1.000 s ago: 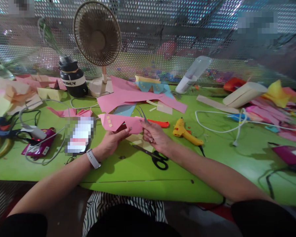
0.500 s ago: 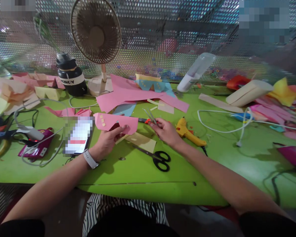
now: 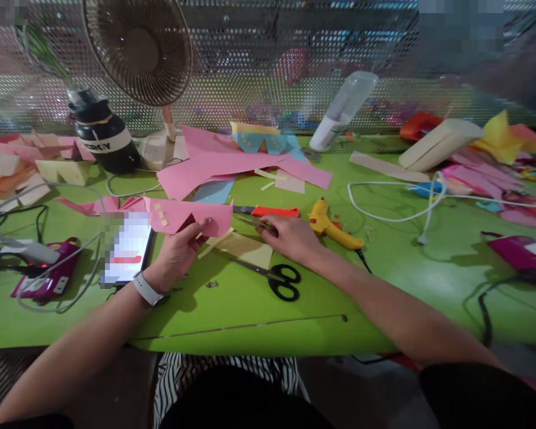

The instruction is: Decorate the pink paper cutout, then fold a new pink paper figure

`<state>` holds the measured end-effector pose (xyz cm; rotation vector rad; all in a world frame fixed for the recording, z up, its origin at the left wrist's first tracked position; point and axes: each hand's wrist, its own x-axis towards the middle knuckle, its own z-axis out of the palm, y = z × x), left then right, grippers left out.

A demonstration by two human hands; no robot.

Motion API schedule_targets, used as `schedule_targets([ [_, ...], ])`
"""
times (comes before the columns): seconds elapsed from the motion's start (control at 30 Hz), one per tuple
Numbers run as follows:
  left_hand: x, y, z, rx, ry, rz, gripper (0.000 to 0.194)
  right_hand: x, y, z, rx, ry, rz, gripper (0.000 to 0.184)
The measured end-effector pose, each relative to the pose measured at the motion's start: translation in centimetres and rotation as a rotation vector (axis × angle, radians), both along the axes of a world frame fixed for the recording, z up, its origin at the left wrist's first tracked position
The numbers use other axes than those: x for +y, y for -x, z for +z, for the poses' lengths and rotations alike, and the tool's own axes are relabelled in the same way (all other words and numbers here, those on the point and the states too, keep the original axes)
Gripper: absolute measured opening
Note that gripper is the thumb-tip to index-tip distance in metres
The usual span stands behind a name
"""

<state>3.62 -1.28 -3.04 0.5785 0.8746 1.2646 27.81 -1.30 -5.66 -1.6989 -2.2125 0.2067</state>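
In my left hand [image 3: 181,250] is a folded pink paper piece [image 3: 174,215] with small yellow squares stuck near its left end; my thumb presses on its lower edge. My right hand [image 3: 292,237] grips slim metal tweezers [image 3: 251,221], their tips pointing left and low over the table. Just beyond these fingers lies an orange utility knife [image 3: 277,212]. Pale yellow paper [image 3: 249,250] rests below the tweezers, overlapping the blade of black-handled scissors [image 3: 284,281]. To the right of my right hand is a yellow glue gun [image 3: 335,229].
A phone [image 3: 127,250] and a purple box [image 3: 49,271] with cables lie on the left. Behind stand a fan [image 3: 140,50], a black bottle [image 3: 105,140] and a tilted clear bottle [image 3: 342,113]. Pink sheets [image 3: 232,164] cover the middle back; a pale roll [image 3: 440,143] lies right.
My right hand has lowered the tweezers from raised to nearly flat, close to the yellow paper. The utility knife shows more fully. The whole view has shifted slightly.
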Motion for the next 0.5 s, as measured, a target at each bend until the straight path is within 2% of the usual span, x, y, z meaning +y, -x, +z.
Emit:
schedule_targets([
  [0.07,0.0,0.0,-0.2,-0.004,-0.003,-0.006,0.027,-0.1,-0.1,0.7,-0.088,-0.023,0.024,0.027],
  [0.17,0.1,0.0,-0.4,0.002,-0.008,-0.005,0.028,-0.4,-1.4,3.3,-0.21,-0.061,0.025,0.034],
  [0.27,0.1,0.0,-0.5,-0.004,-0.015,0.005,0.03,-1.1,-4.7,6.4,-0.322,0.014,-0.127,0.039],
  [0.33,0.0,-0.1,-0.5,-0.013,-0.02,0.011,0.032,-1.8,-7.6,7.5,-0.415,0.079,-0.248,0.041],
  [0.4,0.0,-0.1,-0.5,-0.026,-0.013,0.014,0.033,-2.4,-10.4,7.2,-0.476,0.126,-0.309,0.037],
  [0.5,-0.1,-0.1,-0.6,-0.036,0.013,-0.002,0.033,-3.0,-13.2,5.1,-0.49,0.276,-0.337,0.027],
])
